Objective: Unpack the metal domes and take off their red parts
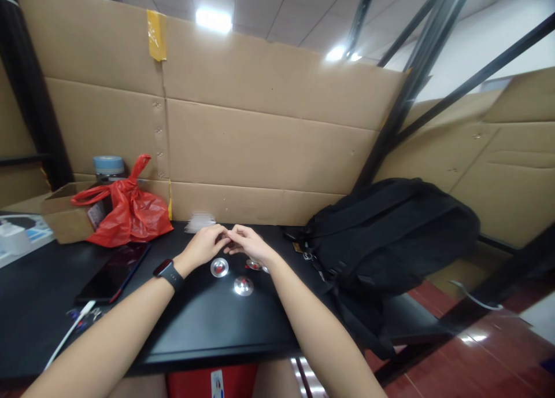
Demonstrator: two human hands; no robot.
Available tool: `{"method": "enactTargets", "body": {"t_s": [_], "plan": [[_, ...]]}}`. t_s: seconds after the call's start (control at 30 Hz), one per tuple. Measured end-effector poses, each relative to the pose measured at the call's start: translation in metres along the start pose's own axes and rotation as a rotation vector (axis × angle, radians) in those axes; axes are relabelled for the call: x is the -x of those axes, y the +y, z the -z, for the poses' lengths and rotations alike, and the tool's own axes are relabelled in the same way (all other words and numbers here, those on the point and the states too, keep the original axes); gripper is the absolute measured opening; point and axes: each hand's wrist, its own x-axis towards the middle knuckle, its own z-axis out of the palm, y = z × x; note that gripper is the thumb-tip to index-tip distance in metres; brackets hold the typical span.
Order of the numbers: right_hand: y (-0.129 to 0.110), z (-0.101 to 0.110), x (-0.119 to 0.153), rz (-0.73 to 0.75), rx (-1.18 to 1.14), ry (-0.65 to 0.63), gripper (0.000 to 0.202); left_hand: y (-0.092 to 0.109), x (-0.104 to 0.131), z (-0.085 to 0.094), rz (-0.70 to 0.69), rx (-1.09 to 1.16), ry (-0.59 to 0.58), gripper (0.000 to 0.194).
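My left hand (208,242) and my right hand (248,243) meet over the black table (212,328), fingertips curled in and touching or nearly touching. Whatever sits between them, if anything, is hidden by the fingers. Just below my left hand lies a round silver disc with a red centre (219,267). A second shiny silver disc (243,286) rests closer to the table's front edge. Under my right hand another silver disc (254,265) shows in part, with more shiny pieces half covered by the wrist. Behind my left hand is a small pile of clear plastic pieces (200,222).
To the left are a phone (113,272) with a white cable (71,333), a tied red plastic bag (132,213), a cardboard box (69,216) and a blue-lidded jar (108,165). A black backpack (394,236) fills the right side. Cardboard panels (260,143) wall off the back.
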Motion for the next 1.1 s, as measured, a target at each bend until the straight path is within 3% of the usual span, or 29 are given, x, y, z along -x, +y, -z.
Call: {"method": "enactTargets", "body": {"t_s": [0.13, 0.27, 0.33, 0.47, 0.67, 0.87, 0.97, 1.1], "plan": [[0.002, 0.019, -0.002, 0.091, 0.113, 0.165, 0.046, -0.016, 0.000, 0.009, 0.022, -0.009, 0.009, 0.016], [0.013, 0.059, 0.000, 0.186, 0.564, 0.492, 0.038, -0.045, 0.006, 0.023, 0.080, -0.106, -0.071, 0.010], [0.021, 0.077, 0.004, 0.170, 0.712, 0.570, 0.035, -0.056, 0.009, 0.028, 0.102, -0.106, -0.148, 0.009], [0.036, 0.094, 0.007, 0.080, 0.842, 0.524, 0.029, -0.053, 0.010, 0.030, 0.099, -0.022, -0.288, 0.012], [0.037, 0.091, 0.003, -0.038, 0.976, 0.445, 0.016, -0.008, 0.003, 0.024, 0.072, 0.029, -0.597, 0.019], [0.023, 0.078, 0.002, -0.011, 1.057, 0.458, 0.007, 0.010, 0.002, 0.021, 0.012, -0.092, -0.523, 0.015], [0.017, 0.066, 0.000, 0.065, 1.052, 0.398, 0.009, 0.011, 0.005, 0.015, 0.025, 0.014, -0.560, 0.010], [0.010, 0.049, 0.000, 0.168, 0.922, 0.289, 0.009, 0.010, 0.008, 0.007, 0.005, 0.010, -0.490, 0.017]]}}
